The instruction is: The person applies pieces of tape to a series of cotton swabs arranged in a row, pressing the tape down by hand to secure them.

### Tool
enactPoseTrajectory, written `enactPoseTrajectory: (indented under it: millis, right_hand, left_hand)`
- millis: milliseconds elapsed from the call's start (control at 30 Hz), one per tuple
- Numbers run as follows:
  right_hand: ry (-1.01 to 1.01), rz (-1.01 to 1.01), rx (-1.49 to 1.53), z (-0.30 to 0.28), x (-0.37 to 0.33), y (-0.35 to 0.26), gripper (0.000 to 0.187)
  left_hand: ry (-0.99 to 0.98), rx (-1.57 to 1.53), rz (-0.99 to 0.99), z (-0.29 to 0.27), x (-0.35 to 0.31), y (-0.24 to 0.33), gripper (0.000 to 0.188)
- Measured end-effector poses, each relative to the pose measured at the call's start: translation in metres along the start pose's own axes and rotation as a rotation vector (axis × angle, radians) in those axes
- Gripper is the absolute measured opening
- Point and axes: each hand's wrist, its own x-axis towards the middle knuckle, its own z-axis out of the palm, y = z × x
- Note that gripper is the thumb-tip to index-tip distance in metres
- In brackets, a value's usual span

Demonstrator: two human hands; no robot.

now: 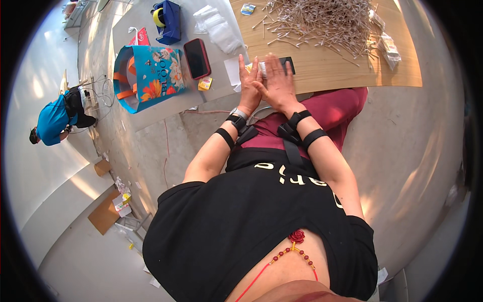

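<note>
The person's left hand (249,86) is open, fingers straight; the right hand (280,86) lies flat beside it, fingers extended, the 2 thumbs close together. Between them shows a row of cotton swabs (263,71), near the wooden tabletop's (347,76) edge; whether either hand grips it cannot be told.

A bare strip of the wooden tabletop (332,76), right of the right hand (279,85), offers passage along the near edge; beyond it, the heap of cotton swabs (319,22) blocks the way. Left of the left hand (249,90), the smartphone (196,59) and floral shopping bag (151,78) obstruct sideways travel.
</note>
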Motion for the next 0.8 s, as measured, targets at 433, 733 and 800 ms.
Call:
enactPoseTrajectory:
  millis: [433,733,800]
  right_hand:
    - [-0.195,-0.016,-0.437,-0.034,-0.002,0.023,0.105]
    - [-0.159,-0.024,-0.448,-0.024,0.000,0.007,0.097]
    - [-0.117,-0.029,-0.437,-0.020,0.000,0.005,0.095]
  left_hand:
    - [-0.051,-0.060,-0.027,-0.005,0.002,0.007,0.047]
    - [-0.046,-0.034,-0.028,-0.005,0.003,0.011,0.048]
    - [-0.046,-0.032,-0.025,-0.005,0.002,0.011,0.048]
